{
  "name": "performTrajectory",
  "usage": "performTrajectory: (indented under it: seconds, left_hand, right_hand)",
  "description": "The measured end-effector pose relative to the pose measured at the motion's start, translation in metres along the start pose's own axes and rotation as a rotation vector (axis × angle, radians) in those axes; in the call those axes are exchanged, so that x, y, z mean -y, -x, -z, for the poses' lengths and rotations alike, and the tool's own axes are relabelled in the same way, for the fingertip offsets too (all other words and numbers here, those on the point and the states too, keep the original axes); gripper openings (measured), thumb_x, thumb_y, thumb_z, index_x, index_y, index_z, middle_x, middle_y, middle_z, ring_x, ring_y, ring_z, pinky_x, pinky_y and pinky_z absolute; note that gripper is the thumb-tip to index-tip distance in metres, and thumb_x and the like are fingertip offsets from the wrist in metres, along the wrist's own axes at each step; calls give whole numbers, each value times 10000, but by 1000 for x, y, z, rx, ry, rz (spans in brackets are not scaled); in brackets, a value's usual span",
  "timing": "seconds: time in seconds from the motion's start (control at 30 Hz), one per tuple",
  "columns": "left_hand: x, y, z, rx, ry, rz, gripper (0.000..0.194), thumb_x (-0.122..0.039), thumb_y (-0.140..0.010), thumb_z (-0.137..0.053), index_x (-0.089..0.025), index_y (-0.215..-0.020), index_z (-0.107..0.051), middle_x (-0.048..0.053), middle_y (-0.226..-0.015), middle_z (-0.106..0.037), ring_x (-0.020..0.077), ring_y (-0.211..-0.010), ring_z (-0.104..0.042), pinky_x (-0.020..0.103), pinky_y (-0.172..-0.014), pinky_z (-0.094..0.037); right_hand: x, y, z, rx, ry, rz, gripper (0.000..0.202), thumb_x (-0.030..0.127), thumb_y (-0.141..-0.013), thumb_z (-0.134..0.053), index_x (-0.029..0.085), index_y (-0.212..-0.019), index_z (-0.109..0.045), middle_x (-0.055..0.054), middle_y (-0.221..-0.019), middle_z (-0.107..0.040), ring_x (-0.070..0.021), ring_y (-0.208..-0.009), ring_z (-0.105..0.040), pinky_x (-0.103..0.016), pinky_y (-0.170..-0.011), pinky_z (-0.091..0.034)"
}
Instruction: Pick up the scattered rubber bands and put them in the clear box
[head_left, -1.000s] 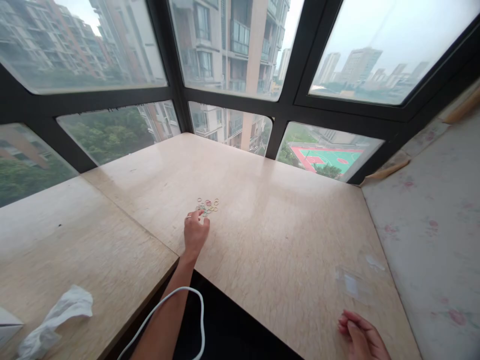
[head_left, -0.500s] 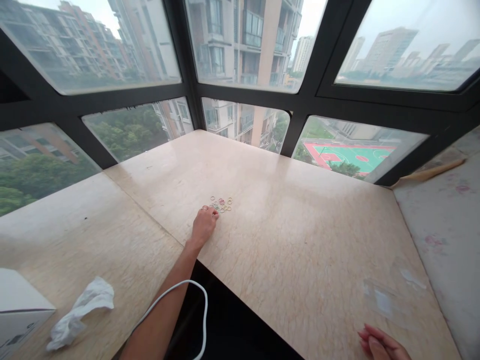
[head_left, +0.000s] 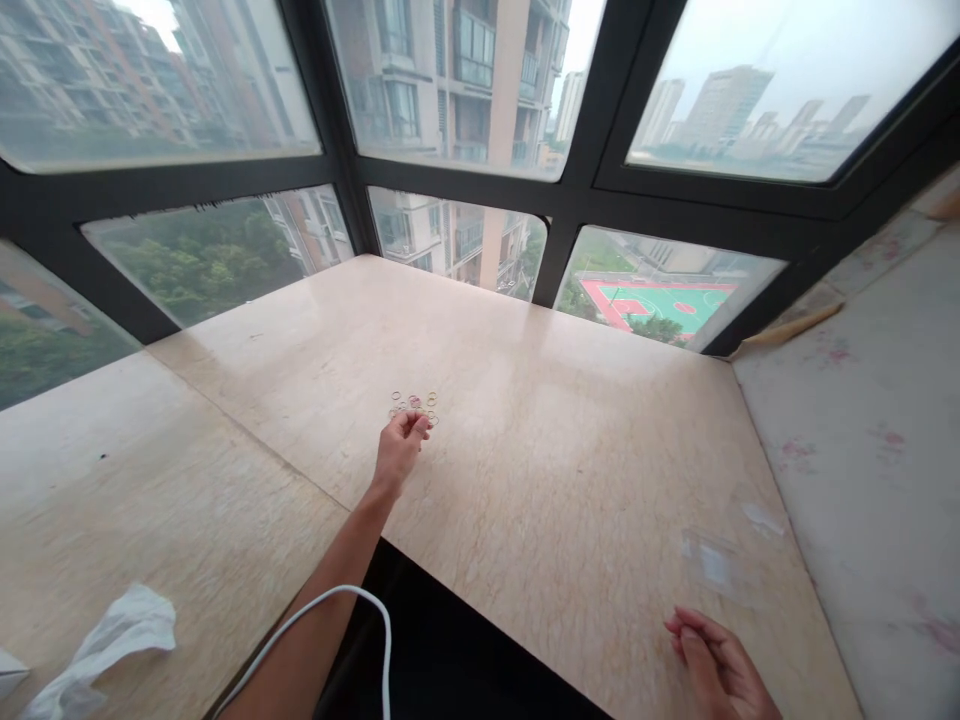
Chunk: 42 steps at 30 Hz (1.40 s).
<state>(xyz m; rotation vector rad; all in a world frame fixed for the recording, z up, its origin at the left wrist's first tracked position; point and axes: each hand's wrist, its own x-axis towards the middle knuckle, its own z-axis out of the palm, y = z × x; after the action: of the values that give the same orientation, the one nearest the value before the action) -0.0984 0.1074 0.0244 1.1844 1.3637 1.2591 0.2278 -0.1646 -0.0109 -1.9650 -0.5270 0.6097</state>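
Several small thin rings (head_left: 415, 400), some yellowish, some pink and some pale, lie in a loose cluster on the stone-patterned ledge. My left hand (head_left: 399, 442) is at the near side of this cluster, palm down, with thumb and fingertips pinched together. Part of the cluster is hidden behind its fingers, and what the pinch holds is too small to make out. My right hand (head_left: 716, 660) hovers at the lower right with curled fingers and the thumb against them. Whatever may be between those fingers is hidden. Beyond it lies a clear plastic packet (head_left: 709, 562).
Crumpled white tissue (head_left: 112, 640) lies at the lower left beside the corner of a white box (head_left: 9, 672). A white cable (head_left: 386, 640) loops past my left forearm. Dark-framed windows border the ledge (head_left: 540, 470); a flowered wall (head_left: 862, 470) stands on the right.
The view has turned right, so everything appears further left. My left hand has shifted slightly right along the rings, its thumb and fingers now visibly pinched. My right hand keeps its pose.
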Motion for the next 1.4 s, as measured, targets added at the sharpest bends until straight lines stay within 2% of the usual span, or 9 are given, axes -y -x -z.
performTrajectory:
  seconds: [0.07, 0.17, 0.37, 0.57, 0.73, 0.87, 1.07, 1.2, 1.4]
  left_hand:
    - [-10, 12, -24, 77, 175, 110, 365, -466, -650, -713, -149, -786, -595, 33, -753, -618, 102, -600, -507, 205, -500, -361]
    - [-23, 33, -63, 212, 292, 206, 372, -400, -605, -771, -140, -812, -603, 41, -780, -647, 79, -592, -506, 187, -500, -364]
    - [-31, 78, -153, 408, 224, 230, 355, -345, -629, -761, -141, -883, -620, 65, -808, -695, 95, -595, -563, 198, -495, -390]
    - [-32, 127, -238, 704, 57, 72, 223, -349, -741, -647, -159, -856, -666, 53, -788, -698, 123, -633, -606, 228, -540, -453]
    - [-33, 146, -279, 807, -161, -260, 124, -207, -786, -574, -186, -824, -690, 31, -839, -711, 139, -706, -602, 286, -707, -482]
    - [-30, 147, -291, 851, -321, -434, 157, -157, -809, -550, -185, -859, -697, 35, -872, -705, 152, -734, -601, 316, -767, -468]
    - [-18, 140, -280, 746, -328, -449, 156, -209, -836, -569, -189, -953, -669, 45, -960, -678, 147, -777, -609, 319, -798, -474]
    - [-9, 125, -254, 671, -334, -435, 148, -220, -852, -537, -190, -923, -664, 41, -941, -672, 145, -769, -610, 301, -755, -480]
    - [4, 94, -195, 576, -434, -413, 152, -181, -838, -515, -185, -884, -660, 43, -913, -666, 149, -749, -610, 295, -722, -485]
  right_hand:
    - [0, 0, 0, -7, -16, 24, 484, 551, -665, -642, 153, -939, -655, -82, -905, -700, -249, -861, -646, -348, -794, -508]
    - [2, 3, -3, -31, -35, 62, 453, 540, -689, -625, 149, -914, -666, -81, -871, -701, -244, -847, -643, -352, -794, -497]
    - [12, 7, -7, 4, -121, 172, 310, 434, -773, -597, 155, -883, -673, -65, -795, -684, -217, -773, -638, -329, -725, -504]
    - [19, 9, -7, 46, -156, 257, 211, 342, -840, -528, 175, -861, -654, -43, -760, -658, -187, -719, -615, -286, -660, -494]
    - [21, 11, -4, 68, -156, 290, 183, 277, -860, -490, 184, -863, -647, -29, -748, -650, -168, -678, -603, -265, -623, -482]
    - [20, 10, -3, 77, -161, 300, 179, 261, -867, -481, 184, -870, -642, -27, -744, -653, -167, -677, -607, -264, -628, -484]
    - [18, 10, -2, 93, -157, 304, 184, 273, -869, -482, 188, -885, -646, -32, -766, -663, -174, -713, -627, -272, -657, -499]
    - [19, 10, -2, 90, -144, 321, 183, 283, -864, -494, 190, -878, -650, -34, -770, -669, -178, -725, -634, -282, -676, -509]
    - [17, 10, -2, 68, -123, 299, 191, 324, -833, -541, 186, -869, -668, -48, -779, -682, -202, -751, -644, -307, -693, -521]
